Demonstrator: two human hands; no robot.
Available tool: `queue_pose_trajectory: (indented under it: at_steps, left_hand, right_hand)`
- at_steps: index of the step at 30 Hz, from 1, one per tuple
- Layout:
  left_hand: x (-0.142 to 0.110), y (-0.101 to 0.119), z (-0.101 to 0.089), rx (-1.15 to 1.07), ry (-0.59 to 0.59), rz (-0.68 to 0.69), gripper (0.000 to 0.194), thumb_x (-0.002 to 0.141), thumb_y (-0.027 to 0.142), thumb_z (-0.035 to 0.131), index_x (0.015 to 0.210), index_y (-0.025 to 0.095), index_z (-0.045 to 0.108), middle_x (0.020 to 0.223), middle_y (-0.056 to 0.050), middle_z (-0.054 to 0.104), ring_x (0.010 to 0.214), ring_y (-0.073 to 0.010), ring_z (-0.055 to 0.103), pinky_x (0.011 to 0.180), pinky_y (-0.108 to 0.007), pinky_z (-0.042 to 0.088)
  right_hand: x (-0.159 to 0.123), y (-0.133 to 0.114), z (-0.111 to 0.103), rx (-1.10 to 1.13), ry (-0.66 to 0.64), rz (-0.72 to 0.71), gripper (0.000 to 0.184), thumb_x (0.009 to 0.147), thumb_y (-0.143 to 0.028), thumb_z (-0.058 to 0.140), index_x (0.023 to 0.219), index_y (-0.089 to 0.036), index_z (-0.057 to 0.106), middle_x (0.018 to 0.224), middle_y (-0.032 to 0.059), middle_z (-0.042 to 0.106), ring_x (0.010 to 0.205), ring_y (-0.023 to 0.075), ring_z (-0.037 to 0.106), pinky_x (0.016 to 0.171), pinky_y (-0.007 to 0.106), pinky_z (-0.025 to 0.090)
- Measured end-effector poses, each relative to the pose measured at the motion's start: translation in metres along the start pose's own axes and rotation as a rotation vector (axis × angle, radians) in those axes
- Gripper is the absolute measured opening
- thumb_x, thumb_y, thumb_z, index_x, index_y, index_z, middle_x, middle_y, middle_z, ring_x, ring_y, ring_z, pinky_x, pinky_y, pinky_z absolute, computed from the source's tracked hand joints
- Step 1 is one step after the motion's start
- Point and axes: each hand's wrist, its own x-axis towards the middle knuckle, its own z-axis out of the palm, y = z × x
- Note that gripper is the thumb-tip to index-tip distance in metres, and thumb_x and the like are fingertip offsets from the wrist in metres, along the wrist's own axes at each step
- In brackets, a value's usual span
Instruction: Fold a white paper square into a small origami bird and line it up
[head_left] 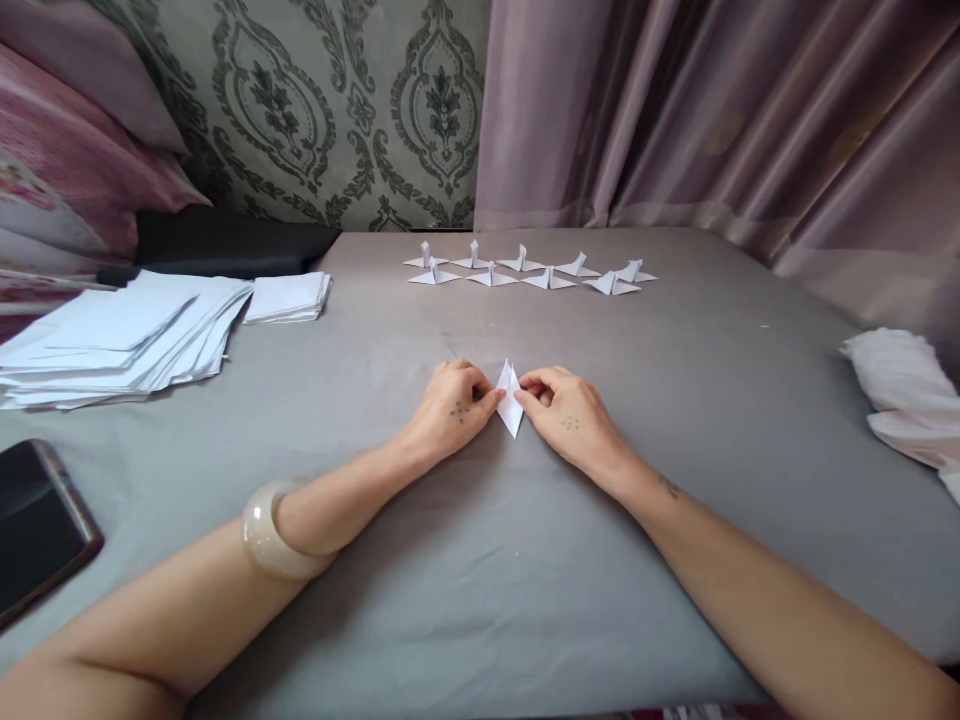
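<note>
A small piece of white folded paper, shaped like a narrow diamond with a slit at its far tip, is held just above or on the grey cloth in the middle. My left hand pinches its left edge between thumb and fingers. From the other side, my right hand grips the right edge the same way, thumb on top. Beyond my hands stand several folded paper cranes in two rows, wings spread.
At the left lie a large stack of white paper sheets and a smaller stack of paper squares. A phone rests at the near left. Crumpled white material lies at the right edge. Purple curtains hang behind.
</note>
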Motion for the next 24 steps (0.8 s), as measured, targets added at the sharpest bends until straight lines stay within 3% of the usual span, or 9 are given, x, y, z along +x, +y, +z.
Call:
queue_pose_trajectory:
  at_steps: [6, 11, 18, 24]
  left_hand:
    - [-0.001, -0.010, 0.002, 0.030, 0.024, 0.150, 0.007, 0.085, 0.021, 0.054, 0.085, 0.018, 0.060, 0.088, -0.006, 0.061, 0.084, -0.0193, 0.053, 0.079, -0.035, 0.047]
    - [-0.008, -0.006, -0.002, 0.101, -0.042, 0.253, 0.027, 0.077, 0.006, 0.046, 0.094, 0.017, 0.064, 0.093, -0.007, 0.064, 0.089, -0.0211, 0.051, 0.081, -0.034, 0.046]
    - [-0.009, -0.005, -0.011, 0.081, -0.094, 0.234, 0.020, 0.079, 0.016, 0.054, 0.095, 0.018, 0.066, 0.093, -0.007, 0.065, 0.090, -0.0219, 0.054, 0.082, -0.036, 0.047]
    - [-0.007, -0.011, -0.013, 0.164, -0.116, 0.341, 0.022, 0.087, 0.016, 0.046, 0.100, 0.015, 0.064, 0.099, -0.009, 0.064, 0.093, -0.0215, 0.054, 0.087, -0.036, 0.046]
  right_hand:
    - [-0.003, 0.002, -0.006, -0.014, -0.065, -0.106, 0.013, 0.082, -0.018, 0.055, 0.088, -0.020, 0.067, 0.095, 0.0031, 0.064, 0.070, 0.0114, 0.057, 0.071, 0.027, 0.045]
    - [-0.007, 0.007, -0.013, -0.047, -0.166, -0.277, 0.030, 0.085, -0.009, 0.045, 0.098, -0.020, 0.070, 0.099, 0.0043, 0.064, 0.078, 0.0124, 0.059, 0.075, 0.027, 0.045]
    - [-0.005, 0.011, -0.021, -0.067, -0.248, -0.303, 0.029, 0.087, -0.015, 0.048, 0.106, -0.022, 0.069, 0.101, 0.0044, 0.064, 0.075, 0.0127, 0.059, 0.072, 0.027, 0.046]
    - [-0.004, 0.012, -0.027, -0.140, -0.290, -0.332, 0.023, 0.092, -0.022, 0.050, 0.107, -0.025, 0.068, 0.102, 0.0026, 0.062, 0.081, 0.0132, 0.059, 0.073, 0.026, 0.044]
